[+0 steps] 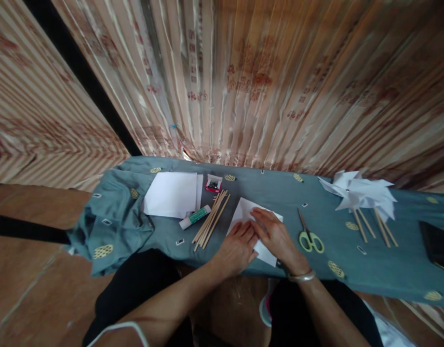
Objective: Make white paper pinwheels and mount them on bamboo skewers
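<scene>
A white sheet of paper (pixel 244 207) lies at an angle on the cloth in front of me. My left hand (pixel 238 246) rests palm down across its left and lower part, fingers stretched out and touching the paper. From the other side, my right hand (pixel 275 235) lies over the sheet's middle with its fingers extended, their tips close to the left hand's. The area between the hands is partly hidden. Green-handled scissors (pixel 310 241) lie right of my right hand. Several thin wooden sticks (pixel 211 220) are bunched to the left of the paper.
A glue stick (pixel 195 217), a stack of white paper (pixel 173 193) and a small open red box of dark bits (pixel 213 184) lie on the left. Finished paper pinwheels (pixel 362 190) and a black object (pixel 437 246) are on the right. The teal cloth (pixel 275 185) covers the narrow table.
</scene>
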Motion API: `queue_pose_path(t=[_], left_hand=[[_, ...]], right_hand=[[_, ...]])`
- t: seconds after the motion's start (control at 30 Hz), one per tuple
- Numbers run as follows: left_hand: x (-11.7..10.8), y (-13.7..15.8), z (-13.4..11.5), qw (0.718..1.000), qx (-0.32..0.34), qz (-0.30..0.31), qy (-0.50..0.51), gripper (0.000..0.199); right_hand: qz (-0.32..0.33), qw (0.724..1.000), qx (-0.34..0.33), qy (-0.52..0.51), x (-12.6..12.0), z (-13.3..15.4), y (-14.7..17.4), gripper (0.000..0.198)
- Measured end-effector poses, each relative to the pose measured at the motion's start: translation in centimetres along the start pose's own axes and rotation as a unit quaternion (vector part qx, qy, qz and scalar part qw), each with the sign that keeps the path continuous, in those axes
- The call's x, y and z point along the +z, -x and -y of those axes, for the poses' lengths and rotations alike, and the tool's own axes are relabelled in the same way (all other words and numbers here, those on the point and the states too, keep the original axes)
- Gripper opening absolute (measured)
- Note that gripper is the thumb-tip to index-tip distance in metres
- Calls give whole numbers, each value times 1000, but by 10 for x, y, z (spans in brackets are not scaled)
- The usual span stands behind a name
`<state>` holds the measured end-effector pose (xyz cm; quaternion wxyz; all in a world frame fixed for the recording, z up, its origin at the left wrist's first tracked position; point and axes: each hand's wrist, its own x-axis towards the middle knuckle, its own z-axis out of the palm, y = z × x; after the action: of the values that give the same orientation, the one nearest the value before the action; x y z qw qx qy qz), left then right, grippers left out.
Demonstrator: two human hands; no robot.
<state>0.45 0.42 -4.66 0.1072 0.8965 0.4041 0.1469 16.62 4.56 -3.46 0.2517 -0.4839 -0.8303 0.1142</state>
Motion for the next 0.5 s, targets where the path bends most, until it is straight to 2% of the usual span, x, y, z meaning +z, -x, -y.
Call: queue_pose_path(t=[0.17,0.4,0.5], left_hand=[[-7,4,-4,999,14,-8,29,50],[-15,7,-7,998,9,-7,67,46],[-19,9,-9,997,7,-23,77,48]], right_hand=[[7,1000,5,-21,1,13,-12,34],[44,996,-71,-10,-14,56,-53,31],[43,996,-74,6,-24,62,-62,32]])
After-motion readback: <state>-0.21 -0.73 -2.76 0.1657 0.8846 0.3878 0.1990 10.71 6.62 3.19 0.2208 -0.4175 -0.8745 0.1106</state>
